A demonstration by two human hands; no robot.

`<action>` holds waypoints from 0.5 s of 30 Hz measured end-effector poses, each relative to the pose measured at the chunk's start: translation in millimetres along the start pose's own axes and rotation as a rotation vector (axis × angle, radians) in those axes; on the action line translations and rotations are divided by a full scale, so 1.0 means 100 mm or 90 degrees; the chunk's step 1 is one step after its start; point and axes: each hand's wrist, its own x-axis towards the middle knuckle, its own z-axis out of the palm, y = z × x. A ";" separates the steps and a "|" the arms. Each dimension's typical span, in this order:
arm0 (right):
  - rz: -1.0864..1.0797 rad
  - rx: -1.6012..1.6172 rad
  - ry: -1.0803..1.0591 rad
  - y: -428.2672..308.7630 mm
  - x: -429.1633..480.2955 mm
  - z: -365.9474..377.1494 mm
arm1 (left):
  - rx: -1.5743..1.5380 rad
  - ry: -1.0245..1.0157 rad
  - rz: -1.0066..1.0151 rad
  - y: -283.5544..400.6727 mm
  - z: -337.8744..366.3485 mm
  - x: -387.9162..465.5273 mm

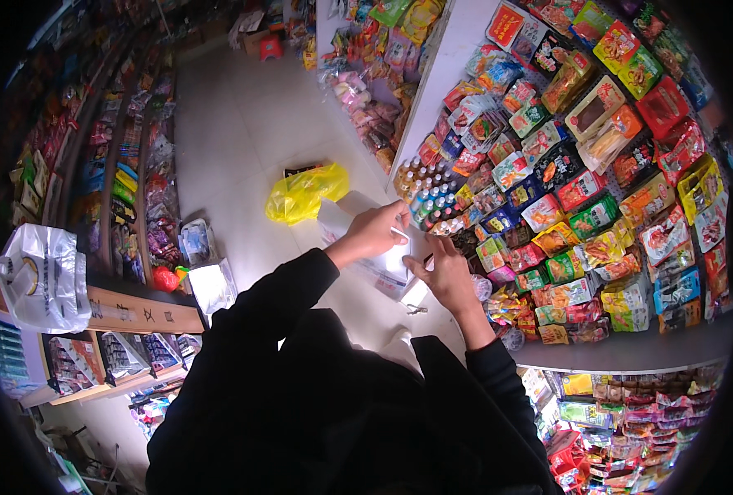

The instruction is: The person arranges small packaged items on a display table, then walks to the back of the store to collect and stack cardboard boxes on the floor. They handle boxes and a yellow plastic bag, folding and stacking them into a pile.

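Observation:
My left hand (375, 230) pinches a small white strip (400, 234) between thumb and fingers. Close by on the right, my right hand (447, 272) has its thumb and fingers apart; whether it holds part of the strip or something thin and dark by its fingertips, I cannot tell. Beneath both hands is a whitish translucent plastic box or bag (372, 272) with some print, partly hidden by the left hand and forearm. A yellow plastic bag (309, 193) lies on the floor beyond it, with a dark item partly under its far edge.
Packaged snacks (580, 189) hang on a display rack at the right, with small bottles (431, 195) beside it. Stocked shelves (109, 167) stand at the left. A white plastic bag (41, 278) hangs over a wooden shelf edge (143, 312). A red stool (271, 47) stands far off.

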 end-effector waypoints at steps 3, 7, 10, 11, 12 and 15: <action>-0.028 0.093 -0.008 0.06 0.04 0.03 | 0.103 0.083 0.103 0.09 0.15 -0.04; -0.031 -0.083 0.021 0.15 0.12 0.38 | 0.397 0.202 0.240 0.14 0.48 -0.08; 0.000 -0.158 0.038 0.34 0.16 0.59 | 0.493 0.228 0.270 -0.01 0.60 -0.06; 0.030 -0.180 0.011 0.41 0.17 0.62 | 0.540 0.211 0.269 -0.09 0.61 -0.08; 0.020 -0.168 0.009 0.46 0.16 0.64 | 0.601 0.229 0.305 -0.18 0.59 -0.10; 0.060 -0.221 -0.055 0.47 0.16 0.63 | 0.675 0.194 0.327 -0.32 0.75 -0.17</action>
